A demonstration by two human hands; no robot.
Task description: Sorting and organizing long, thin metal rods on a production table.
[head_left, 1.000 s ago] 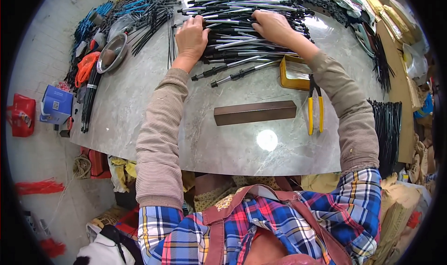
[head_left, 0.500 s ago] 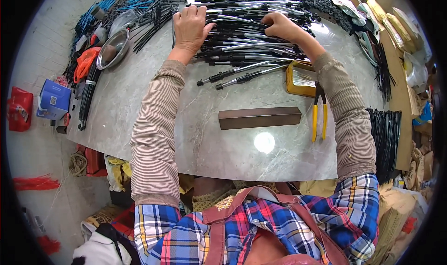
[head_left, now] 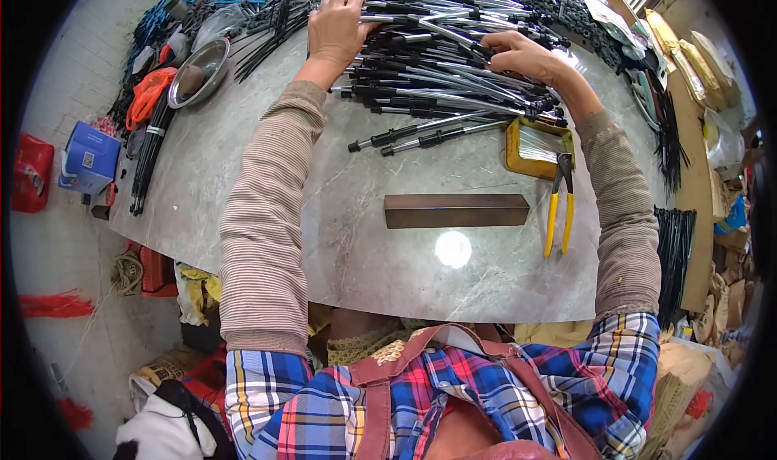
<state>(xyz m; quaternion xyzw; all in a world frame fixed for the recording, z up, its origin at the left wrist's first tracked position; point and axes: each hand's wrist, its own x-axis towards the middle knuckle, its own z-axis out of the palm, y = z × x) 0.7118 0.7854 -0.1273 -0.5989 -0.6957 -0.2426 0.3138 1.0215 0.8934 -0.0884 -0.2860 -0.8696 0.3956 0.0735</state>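
Note:
A broad pile of black-and-silver rods (head_left: 441,78) lies across the far middle of the table, most of them pointing left to right. My left hand (head_left: 335,35) is at the pile's left end, its fingers bent over the rod ends; the fingertips are hidden. At the right side of the pile, my right hand (head_left: 522,59) has curled fingers closed on the end of a rod that slants up to the left. Two separate rods (head_left: 441,139) rest at the pile's near edge. A yellow box (head_left: 515,159) of thin pale pieces stands right of them.
Nearer to me lie a dark brown bar (head_left: 457,211) and yellow-handled pliers (head_left: 552,221), whose jaws touch the yellow box. A metal bowl (head_left: 206,88), an orange bag (head_left: 149,97) and a tied black bundle (head_left: 146,169) are at left. Dark parts (head_left: 558,11) are heaped at the back right.
My right hand has shifted right and slightly nearer, and the rods around it lie differently, several now slanting. My left hand has moved slightly, its thumb now closer to the rods.

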